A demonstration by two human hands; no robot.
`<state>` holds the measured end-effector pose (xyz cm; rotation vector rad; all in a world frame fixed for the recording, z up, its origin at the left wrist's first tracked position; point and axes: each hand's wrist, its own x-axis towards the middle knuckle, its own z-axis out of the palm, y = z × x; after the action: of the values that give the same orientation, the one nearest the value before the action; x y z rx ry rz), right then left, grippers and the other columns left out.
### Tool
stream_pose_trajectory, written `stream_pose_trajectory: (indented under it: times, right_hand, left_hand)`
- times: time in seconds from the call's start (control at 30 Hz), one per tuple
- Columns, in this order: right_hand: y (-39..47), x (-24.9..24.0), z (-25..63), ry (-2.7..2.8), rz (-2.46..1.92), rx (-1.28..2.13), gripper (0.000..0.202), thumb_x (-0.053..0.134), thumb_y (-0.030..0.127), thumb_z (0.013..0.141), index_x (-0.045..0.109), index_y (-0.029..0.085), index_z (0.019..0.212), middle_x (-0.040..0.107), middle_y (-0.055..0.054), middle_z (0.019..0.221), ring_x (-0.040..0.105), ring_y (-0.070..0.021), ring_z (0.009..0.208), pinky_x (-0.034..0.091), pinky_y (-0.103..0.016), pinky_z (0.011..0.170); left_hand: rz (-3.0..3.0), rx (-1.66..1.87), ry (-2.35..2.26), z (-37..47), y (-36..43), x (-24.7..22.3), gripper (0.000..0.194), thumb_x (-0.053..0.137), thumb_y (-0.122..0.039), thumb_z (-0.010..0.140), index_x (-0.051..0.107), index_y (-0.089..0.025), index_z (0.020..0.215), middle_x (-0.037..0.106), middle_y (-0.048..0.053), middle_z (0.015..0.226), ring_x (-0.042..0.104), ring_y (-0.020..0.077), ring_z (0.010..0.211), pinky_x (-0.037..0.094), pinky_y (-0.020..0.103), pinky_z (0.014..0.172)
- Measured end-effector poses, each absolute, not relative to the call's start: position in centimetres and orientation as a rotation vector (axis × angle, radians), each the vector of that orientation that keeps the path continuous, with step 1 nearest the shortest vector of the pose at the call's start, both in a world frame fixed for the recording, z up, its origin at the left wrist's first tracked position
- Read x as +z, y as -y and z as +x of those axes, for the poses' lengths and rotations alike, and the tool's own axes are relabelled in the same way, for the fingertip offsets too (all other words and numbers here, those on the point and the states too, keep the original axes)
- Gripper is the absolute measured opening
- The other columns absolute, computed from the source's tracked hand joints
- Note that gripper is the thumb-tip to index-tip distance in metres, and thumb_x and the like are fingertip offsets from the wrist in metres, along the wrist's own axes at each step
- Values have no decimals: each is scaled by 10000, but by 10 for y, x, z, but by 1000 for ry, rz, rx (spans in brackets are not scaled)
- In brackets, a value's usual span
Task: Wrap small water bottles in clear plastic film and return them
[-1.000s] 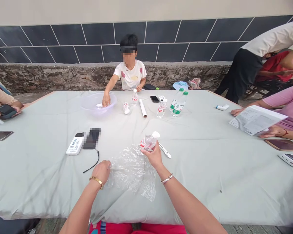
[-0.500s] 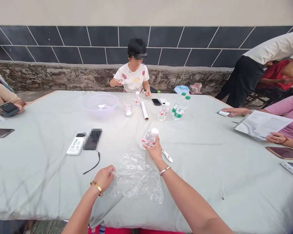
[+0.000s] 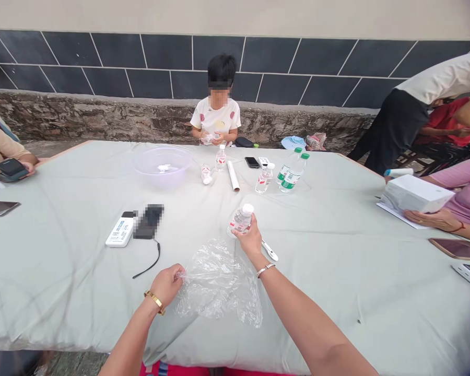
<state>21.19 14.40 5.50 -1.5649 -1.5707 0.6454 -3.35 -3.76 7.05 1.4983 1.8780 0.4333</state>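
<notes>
My right hand (image 3: 249,237) is wrapped round a small clear bottle (image 3: 240,219) with a white cap and a red-and-white label, which stands slightly tilted on the table. My left hand (image 3: 167,286) pinches the left edge of a crumpled sheet of clear plastic film (image 3: 221,284), spread between my forearms. Partly behind my right wrist lies a white utility knife (image 3: 270,250). Left of the film are a white power bank (image 3: 120,232) and a blurred dark device (image 3: 149,221) with a black strap.
A cloth-covered table (image 3: 329,292) carries a purple basin (image 3: 162,175), a white roll (image 3: 233,176), small bottles (image 3: 263,178) and green-capped bottles (image 3: 292,175). Across sits a person (image 3: 218,120) handling something clear. At right, another person holds a white box (image 3: 419,193).
My hands stay nearly in place, on the film and the bottle. The person opposite has brought both hands together. At right, a white box is now held above the papers.
</notes>
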Motion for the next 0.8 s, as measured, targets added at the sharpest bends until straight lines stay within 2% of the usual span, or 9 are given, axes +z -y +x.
stream_pose_trajectory:
  times: [0.2, 0.4, 0.5, 0.6, 0.67, 0.73, 0.8]
  right_hand:
    - [-147, 56, 211, 1636, -1636, 574, 911, 719, 363, 655, 269, 264, 1441, 594, -85, 1246, 620, -254, 973, 494, -438, 858]
    - [-167, 63, 210, 1668, -1676, 593, 991, 708, 312, 672, 160, 232, 1494, 464, -139, 1409, 587, -299, 1097, 464, -472, 932]
    - [-159, 71, 216, 1627, -1689, 551, 998, 704, 331, 684, 151, 156, 1497, 405, -192, 1440, 474, -339, 1248, 403, -501, 1009]
    - [-119, 83, 214, 1693, -1514, 501, 854, 655, 446, 749, 273, 173, 1462, 345, -173, 1479, 320, -317, 1367, 291, -495, 1101]
    - [-85, 93, 203, 2086, -1188, 741, 854, 692, 499, 711, 339, 229, 1440, 391, -128, 1461, 340, -293, 1359, 282, -465, 1111]
    - [-57, 102, 186, 2512, -766, 999, 913, 785, 467, 600, 407, 260, 1404, 490, -103, 1381, 350, -308, 1352, 211, -477, 1135]
    - [-41, 107, 171, 2704, -611, 1108, 847, 817, 372, 560, 487, 275, 1334, 627, -66, 1175, 504, -295, 1208, 164, -507, 1133]
  left_hand:
    - [1488, 433, -1894, -33, 38, 75, 112, 441, -181, 780, 546, -216, 800, 537, -29, 648, 489, 147, 624, 334, 243, 607]
    - [1505, 403, -1947, -36, 35, 79, 175, 439, -177, 808, 584, -200, 903, 570, -15, 667, 511, 151, 632, 359, 250, 617]
    - [1545, 308, -1989, -40, 34, 80, 271, 439, -162, 815, 599, -181, 1033, 636, 29, 775, 569, 171, 720, 390, 265, 662]
    - [1605, 177, -1985, -40, 33, 87, 352, 435, -101, 788, 614, -174, 1081, 669, 76, 937, 604, 192, 833, 411, 286, 729]
    - [1672, 156, -1905, -37, 33, 99, 324, 430, -76, 766, 648, -173, 986, 675, 78, 933, 607, 199, 840, 411, 296, 742]
    - [1675, 260, -1717, -36, 34, 118, 225, 445, -117, 778, 650, -177, 849, 670, 51, 803, 598, 184, 758, 414, 289, 706]
    - [1543, 464, -1495, -38, 36, 139, 142, 497, -229, 800, 630, -186, 769, 637, 17, 675, 573, 161, 665, 424, 276, 662]
